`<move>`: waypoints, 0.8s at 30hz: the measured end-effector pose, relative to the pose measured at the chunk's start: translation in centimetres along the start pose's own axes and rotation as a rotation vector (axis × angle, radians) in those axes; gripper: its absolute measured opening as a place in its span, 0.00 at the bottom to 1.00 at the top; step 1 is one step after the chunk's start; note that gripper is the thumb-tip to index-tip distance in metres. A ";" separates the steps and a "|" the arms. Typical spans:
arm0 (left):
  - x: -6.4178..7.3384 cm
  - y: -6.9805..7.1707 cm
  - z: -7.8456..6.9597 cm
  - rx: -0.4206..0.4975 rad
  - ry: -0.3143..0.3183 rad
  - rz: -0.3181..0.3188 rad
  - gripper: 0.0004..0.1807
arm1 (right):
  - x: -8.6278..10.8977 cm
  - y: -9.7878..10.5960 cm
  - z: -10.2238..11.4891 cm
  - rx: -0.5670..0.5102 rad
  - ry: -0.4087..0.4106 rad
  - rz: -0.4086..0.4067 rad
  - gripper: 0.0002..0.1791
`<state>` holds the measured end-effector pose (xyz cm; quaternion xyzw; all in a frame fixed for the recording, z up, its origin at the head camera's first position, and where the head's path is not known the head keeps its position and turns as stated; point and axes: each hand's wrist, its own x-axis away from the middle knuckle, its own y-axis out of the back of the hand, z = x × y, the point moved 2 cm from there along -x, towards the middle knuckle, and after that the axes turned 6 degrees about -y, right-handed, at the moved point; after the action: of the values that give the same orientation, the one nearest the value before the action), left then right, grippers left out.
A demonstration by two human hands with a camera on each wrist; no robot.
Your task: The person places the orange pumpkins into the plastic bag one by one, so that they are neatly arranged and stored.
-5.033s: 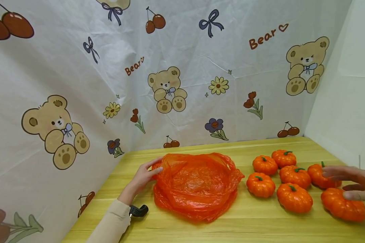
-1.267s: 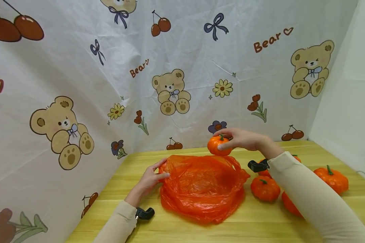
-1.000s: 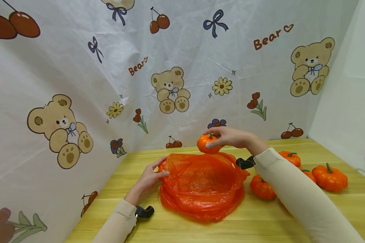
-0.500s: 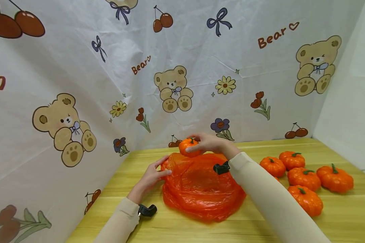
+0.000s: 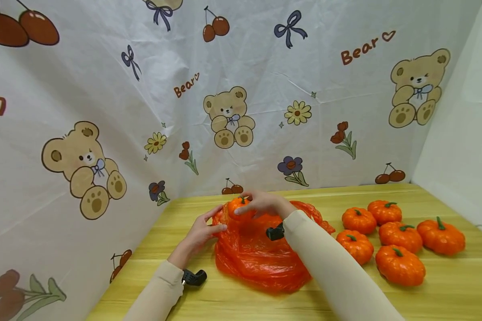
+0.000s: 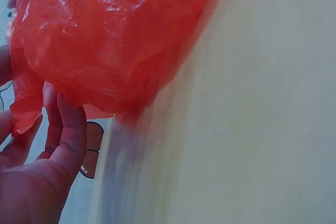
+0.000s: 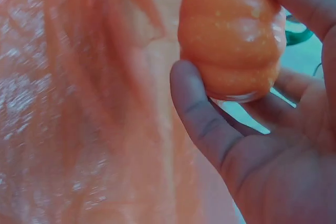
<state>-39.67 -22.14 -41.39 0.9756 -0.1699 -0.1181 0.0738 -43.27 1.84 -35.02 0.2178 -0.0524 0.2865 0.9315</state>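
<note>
**Small orange pumpkin (image 5: 233,205) lower and farther left, down at the mouth of the red-orange plastic bag (image 5: 261,263)**

Half a second ago that pumpkin hung higher, over the bag's far rim. Now the person's right hand (image 5: 265,203) has it at the far left part of the opening, held between thumb and fingers, green stem up. Whether its underside touches the plastic, I can't tell. On the left, the left hand (image 5: 198,232) pinches the bag's edge, just as it did then. The bag sits mouth up in the middle of the wooden table (image 5: 225,305). Over to the right, six more pumpkins (image 5: 400,265) stand in a loose group, the nearest-left one just beside the right sleeve (image 5: 325,254). Both wrists carry black devices (image 5: 194,278). Behind it all hangs a white sheet (image 5: 249,58) printed with bears, cherries, flowers and bows.
</note>
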 end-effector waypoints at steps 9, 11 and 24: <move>-0.1 -0.1 0.2 0.012 0.012 -0.007 0.43 | -0.3 -0.5 -2.2 0.022 -0.042 -0.005 0.41; -0.1 0.0 0.2 0.007 0.007 -0.014 0.43 | -0.4 -0.7 -2.5 0.016 -0.049 -0.040 0.40; -0.2 -0.1 0.4 0.015 0.018 -0.006 0.44 | -0.9 -1.7 -3.4 -0.002 -0.087 -0.186 0.45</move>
<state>-39.94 -21.95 -41.72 0.9776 -0.1672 -0.1085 0.0674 -43.19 1.65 -38.94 0.2328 -0.0725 0.1889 0.9512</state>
